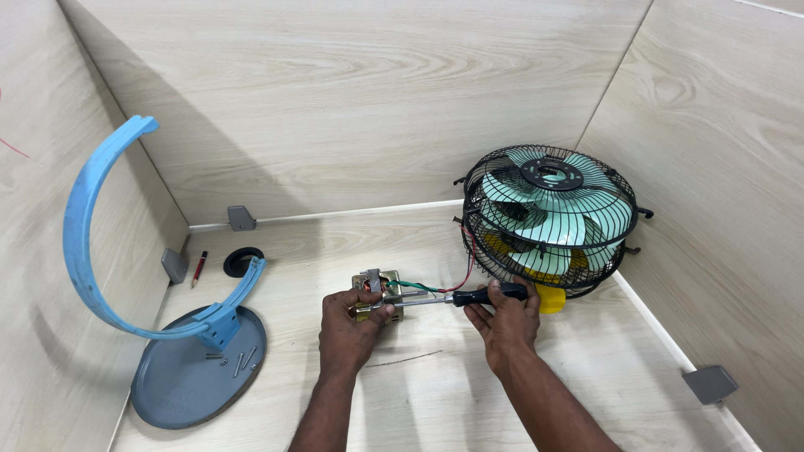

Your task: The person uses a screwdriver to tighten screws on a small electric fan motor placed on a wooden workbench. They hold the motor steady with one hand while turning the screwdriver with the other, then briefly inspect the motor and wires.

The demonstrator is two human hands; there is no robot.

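While the left hand (pixel 350 328) is wrapped around a small fan motor (pixel 376 294) sitting on the pale wood desk (pixel 435 393), the right hand (pixel 506 322) has its fingers closed on the black handle of a screwdriver (pixel 469 296), with the metal shaft pointing left into the motor. So both hands are gripping something, nothing loose.

Red, green and black wires (pixel 435 289) run from the motor over toward the black wire fan cage (pixel 548 218) with mint green blades, which leans in the right corner against the partition. Something yellow (pixel 550 297) sticks out under the cage, just beside the right hand; can't tell what it is exactly.

Off to the left, well apart from the hands, there's a round grey base (pixel 180 389) with a curved blue bracket (pixel 84 243) rising off it, and a few loose screws (pixel 239 362) lying on the base. Further back a red pencil (pixel 199 269) lies near a black round cable hole (pixel 243 261). Grey brackets (pixel 241 218) hold the partition walls. No labels or packaging I can make out anywhere.
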